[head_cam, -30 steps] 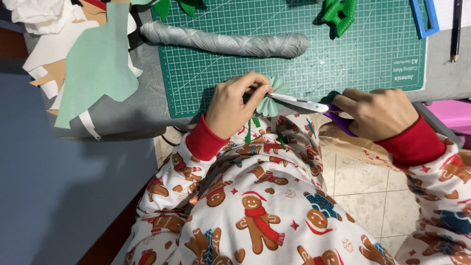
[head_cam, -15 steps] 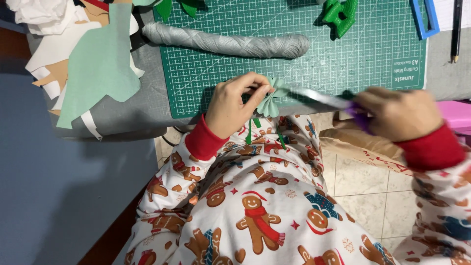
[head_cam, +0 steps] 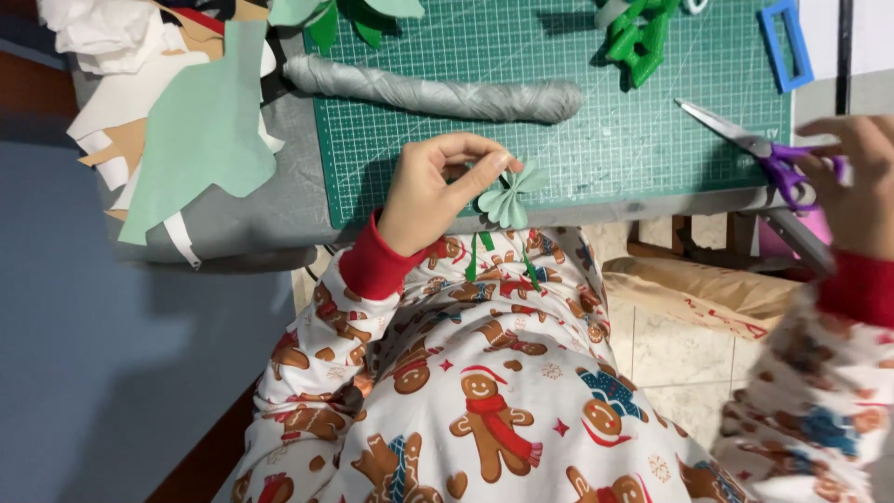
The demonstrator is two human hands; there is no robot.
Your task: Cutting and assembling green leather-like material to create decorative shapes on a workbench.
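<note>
I'm seeing the left hand (head_cam: 424, 191) pinching a pale green folded paper bow (head_cam: 510, 196) at the desk (head_cam: 279, 219) edge w/ 2 green strips dangling, right hand (head_cam: 861, 182) closing on purple scissors (head_cam: 759, 144) over the cutting mat (head_cam: 577, 56), so folding and tying are looking done, maybe trimming left.

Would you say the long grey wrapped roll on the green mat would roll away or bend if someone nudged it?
The grey wrapped roll looks round along its length, so a sideways nudge would probably set it rolling on the flat cutting mat. Its crinkled wrapping and slightly uneven outline suggest that it is light and may flex a little when lifted.
</note>
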